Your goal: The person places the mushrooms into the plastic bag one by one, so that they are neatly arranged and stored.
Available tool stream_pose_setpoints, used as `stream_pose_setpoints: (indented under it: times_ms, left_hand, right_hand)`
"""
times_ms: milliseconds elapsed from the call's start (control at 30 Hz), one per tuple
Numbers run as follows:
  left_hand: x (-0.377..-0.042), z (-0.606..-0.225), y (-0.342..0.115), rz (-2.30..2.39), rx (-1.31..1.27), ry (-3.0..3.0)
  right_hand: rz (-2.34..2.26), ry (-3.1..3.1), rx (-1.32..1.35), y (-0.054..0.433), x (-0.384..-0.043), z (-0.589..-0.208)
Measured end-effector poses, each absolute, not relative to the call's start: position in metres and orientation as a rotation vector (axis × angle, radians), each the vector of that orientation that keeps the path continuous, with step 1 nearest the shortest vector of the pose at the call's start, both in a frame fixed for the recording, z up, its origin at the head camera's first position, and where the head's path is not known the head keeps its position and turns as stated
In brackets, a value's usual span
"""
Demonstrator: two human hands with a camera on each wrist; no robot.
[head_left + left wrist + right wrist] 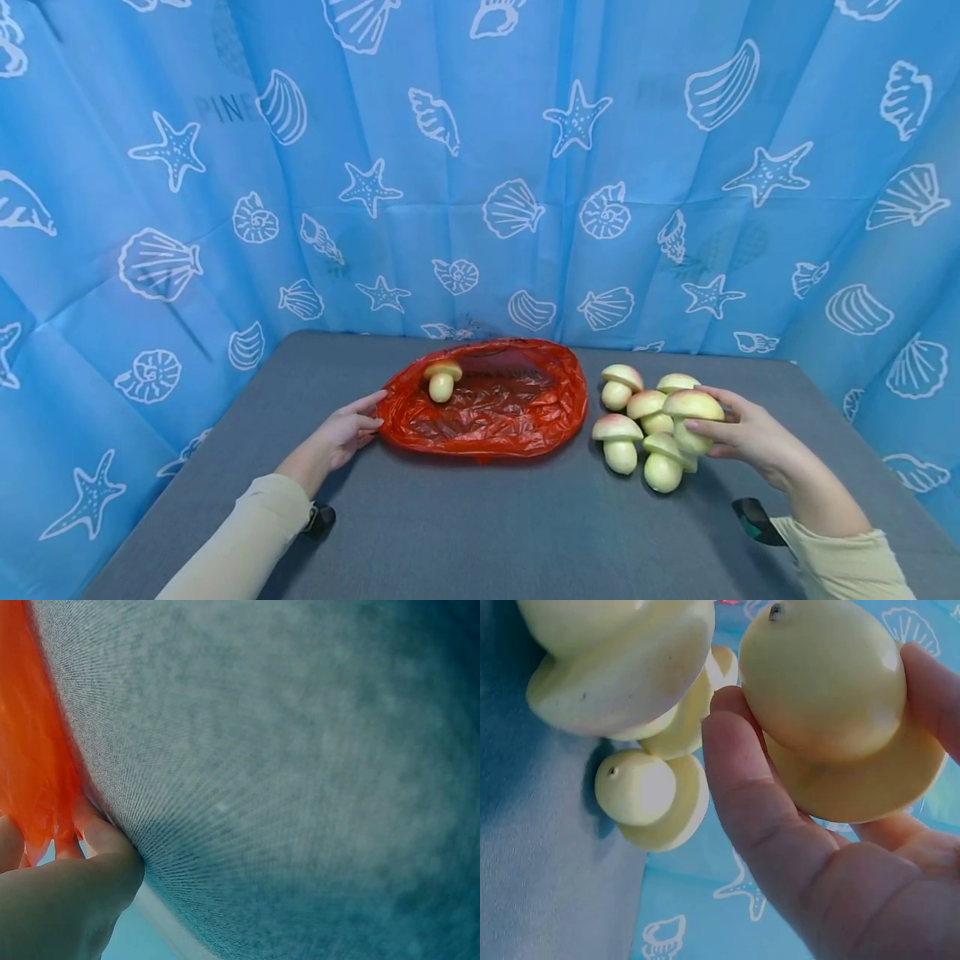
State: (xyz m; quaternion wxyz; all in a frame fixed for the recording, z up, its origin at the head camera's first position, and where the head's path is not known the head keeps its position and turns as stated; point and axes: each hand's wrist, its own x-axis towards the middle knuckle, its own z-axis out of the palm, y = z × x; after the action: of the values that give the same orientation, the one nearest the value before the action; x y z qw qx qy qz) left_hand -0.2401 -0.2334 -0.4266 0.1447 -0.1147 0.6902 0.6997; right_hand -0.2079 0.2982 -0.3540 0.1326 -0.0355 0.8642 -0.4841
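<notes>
My left hand (343, 435) pinches the left edge of a red plastic bag (491, 447), which lies with its mouth spread wide on the table. In the left wrist view, the thumb and fingers close on the thin red film (34, 735). One pale yellow toy mushroom (442, 383) lies inside the bag, toward its left. On the right, my right hand (753, 437) grips another toy mushroom (693, 407) with a pinkish cap, above the pile. The right wrist view shows its rounded stem (821, 682) between thumb and fingers.
Several more toy mushrooms (619, 443) sit clustered right of the bag, below and beside the right hand. A grey cloth-covered table (487, 533) carries everything. Behind it hangs a blue curtain (480, 150) with white shell and starfish prints.
</notes>
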Motion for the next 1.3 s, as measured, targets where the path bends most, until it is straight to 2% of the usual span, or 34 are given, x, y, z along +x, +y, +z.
stream_pose_setpoints:
  times_ms: [1300]
  left_hand:
    - [-0.239, -0.425, -0.234, 2.024, -0.323, 1.958]
  right_hand:
    - [-1.624, 2.304, -0.173, 0.253, -0.222, -0.354]
